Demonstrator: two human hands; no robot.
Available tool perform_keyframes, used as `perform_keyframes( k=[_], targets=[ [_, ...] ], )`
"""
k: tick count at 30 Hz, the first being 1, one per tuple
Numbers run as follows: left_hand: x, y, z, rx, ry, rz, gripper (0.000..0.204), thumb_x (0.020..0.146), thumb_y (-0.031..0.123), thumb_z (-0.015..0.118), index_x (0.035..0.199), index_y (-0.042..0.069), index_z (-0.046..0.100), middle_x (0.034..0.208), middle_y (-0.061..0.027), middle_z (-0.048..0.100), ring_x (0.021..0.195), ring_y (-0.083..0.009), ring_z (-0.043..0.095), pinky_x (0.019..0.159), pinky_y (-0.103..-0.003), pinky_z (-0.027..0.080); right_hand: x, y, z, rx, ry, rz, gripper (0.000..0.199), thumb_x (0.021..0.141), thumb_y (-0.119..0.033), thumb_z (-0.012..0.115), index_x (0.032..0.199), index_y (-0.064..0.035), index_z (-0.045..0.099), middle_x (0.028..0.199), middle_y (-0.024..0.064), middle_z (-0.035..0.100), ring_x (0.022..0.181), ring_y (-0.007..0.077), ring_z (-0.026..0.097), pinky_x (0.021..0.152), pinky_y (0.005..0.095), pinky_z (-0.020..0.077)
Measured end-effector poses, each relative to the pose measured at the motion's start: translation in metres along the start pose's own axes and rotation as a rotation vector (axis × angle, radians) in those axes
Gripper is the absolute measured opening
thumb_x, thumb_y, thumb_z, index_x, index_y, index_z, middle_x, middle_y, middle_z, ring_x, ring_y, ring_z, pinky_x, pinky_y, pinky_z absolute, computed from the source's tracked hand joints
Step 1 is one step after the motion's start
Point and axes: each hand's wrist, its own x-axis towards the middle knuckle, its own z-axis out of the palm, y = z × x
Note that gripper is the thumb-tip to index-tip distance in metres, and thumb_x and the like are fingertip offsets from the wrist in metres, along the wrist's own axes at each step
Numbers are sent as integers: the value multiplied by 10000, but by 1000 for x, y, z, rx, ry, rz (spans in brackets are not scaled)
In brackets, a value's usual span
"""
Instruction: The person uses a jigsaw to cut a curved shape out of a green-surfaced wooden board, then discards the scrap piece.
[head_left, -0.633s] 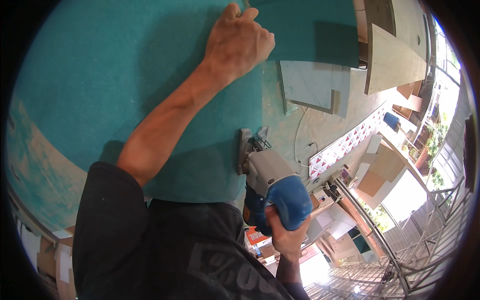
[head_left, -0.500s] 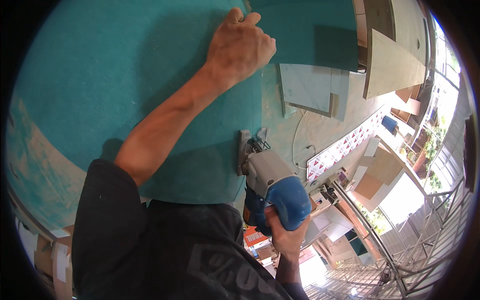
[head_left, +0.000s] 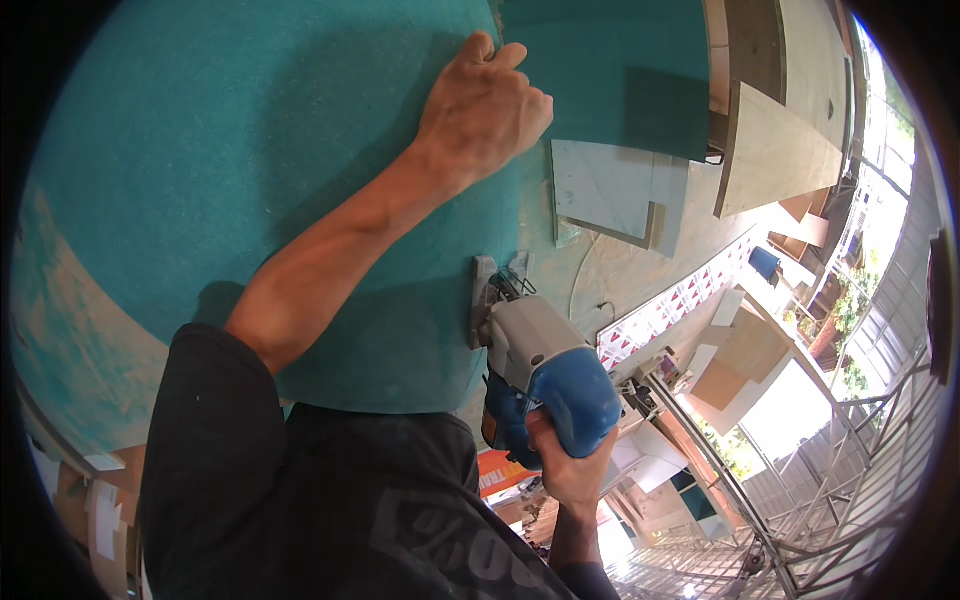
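My right hand [head_left: 577, 472] grips the handle of a jigsaw [head_left: 535, 345] with a grey front body and a blue rear. Its metal base plate sits at the right edge of a large teal sheet [head_left: 380, 345]. The blade's contact with the sheet is hidden by the tool. Farther away, my left hand [head_left: 487, 112] is closed, knuckles up, at the sheet's right side. Its fingertips are tucked under, and whatever they may hold is hidden. My left forearm stretches across the sheet, casting a shadow.
A darker teal strip [head_left: 610, 75] lies beyond my left hand. Pale board pieces [head_left: 610, 190] and a plywood panel [head_left: 780, 150] are at the right, near a thin cable [head_left: 580, 275]. An orange item [head_left: 503, 470] lies below the jigsaw. More boards stand in the workshop behind.
The view has shifted slightly, with the background at right moving left and mostly down. My left hand appears a little lower in the picture. The jigsaw keeps nearly the same place, still in my right hand.
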Motion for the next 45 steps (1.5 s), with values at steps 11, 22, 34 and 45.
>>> perform_keyframes(
  k=[11,22,34,45],
  targets=[
    [3,-3,-6,-15,-20,3,415,905,314,739,581,56,715,661,-42,701,1030,-171,665,992,-383,428,12,-14,-1,-22,-41,-40,128,857,-85,764,943,9,752,810,36,741,723,96,674,681,259,523],
    [3,-7,6,-59,57,-41,429,933,314,710,599,44,713,650,-54,690,1024,-189,668,986,-394,438,22,-32,5,-34,-62,-47,133,878,-105,768,927,17,745,791,19,724,714,81,652,662,250,507],
    [-42,38,9,-112,-106,27,425,971,343,663,629,97,720,698,-31,643,944,-209,607,997,-408,411,-12,23,-2,-34,-13,-6,182,897,-120,785,789,4,707,672,-25,648,631,49,582,580,247,456],
    [85,-101,-4,149,-194,293,511,1009,349,504,706,13,739,758,-158,727,776,-375,680,955,-521,461,-7,18,1,4,-3,6,122,885,-98,777,830,-2,726,695,-9,675,645,55,607,586,243,464]
  ],
)
